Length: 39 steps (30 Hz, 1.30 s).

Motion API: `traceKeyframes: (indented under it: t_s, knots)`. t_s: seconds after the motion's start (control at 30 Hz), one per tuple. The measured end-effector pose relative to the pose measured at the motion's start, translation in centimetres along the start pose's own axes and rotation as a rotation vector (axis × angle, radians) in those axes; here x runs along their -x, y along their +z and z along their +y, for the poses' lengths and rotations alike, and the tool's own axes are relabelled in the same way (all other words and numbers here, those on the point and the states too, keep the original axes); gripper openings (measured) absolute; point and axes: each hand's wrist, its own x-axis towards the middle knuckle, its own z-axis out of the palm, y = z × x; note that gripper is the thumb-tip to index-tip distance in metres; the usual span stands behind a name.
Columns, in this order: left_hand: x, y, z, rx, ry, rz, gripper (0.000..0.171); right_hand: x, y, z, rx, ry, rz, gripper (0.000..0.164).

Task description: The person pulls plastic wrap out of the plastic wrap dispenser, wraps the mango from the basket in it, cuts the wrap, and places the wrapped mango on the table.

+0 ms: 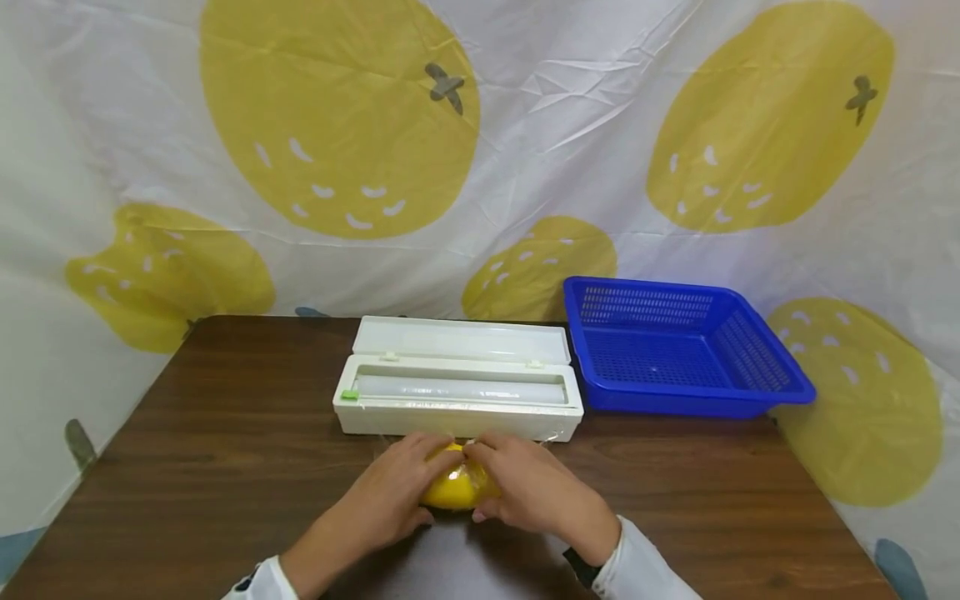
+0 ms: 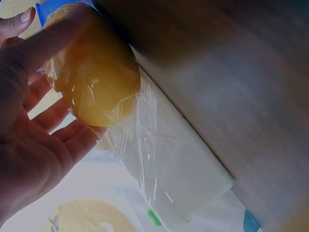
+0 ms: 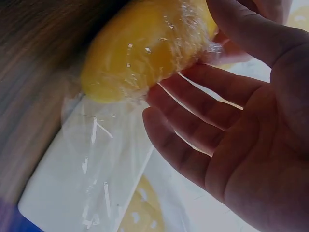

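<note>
A smooth yellow fruit (image 1: 456,490), rounded like a mango, lies between both hands at the front middle of the table, with clear cling film (image 3: 99,154) around it. My left hand (image 1: 393,492) grips its left side, thumb toward me and fingers on the far side. From the right, my right hand (image 1: 534,483) holds the other side the same way. In both wrist views the film clings in creases to the fruit, and loose film spreads toward the white cling film box (image 1: 457,422) just beyond. The fingers cover part of the fruit's sides.
The box's lid (image 1: 461,340) stands raised at the back, showing a film roll (image 1: 457,389) inside and a green slider (image 1: 349,395) at the left end. A blue basket (image 1: 675,400) sits at the back right. Behind the brown table (image 1: 202,467) hangs a fruit-patterned cloth (image 1: 540,167).
</note>
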Motion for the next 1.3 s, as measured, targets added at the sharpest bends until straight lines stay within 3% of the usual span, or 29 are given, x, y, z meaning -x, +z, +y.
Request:
traceKeyframes:
  t_s: [0.23,0.57,0.8,1.13,1.3]
  knots:
    - [-0.2,-0.1,-0.4,0.046,-0.026,0.002,0.074,-0.1,0.5,0.5,-0.039,0.0,0.015,0.071]
    - [-1.0,-1.0,-1.8,0.259,-0.098,-0.051,0.079,0.0,0.3,0.6,-0.064,0.02,0.109,0.09]
    - [-1.4,-1.2,-2.7,0.351,-0.12,-0.062,0.076,-0.2,0.3,0.1,0.038,-0.035,0.129,0.079]
    - [-2.0,-1.1,-3.0,0.387,-0.176,-0.104,0.071,-0.8,1.4,0.7,0.116,-0.001,0.143,0.09]
    - [-2.0,-1.2,-3.1,0.422,-0.196,-0.084,0.069,-1.3,1.9,1.2,0.153,-0.003,0.187,0.079]
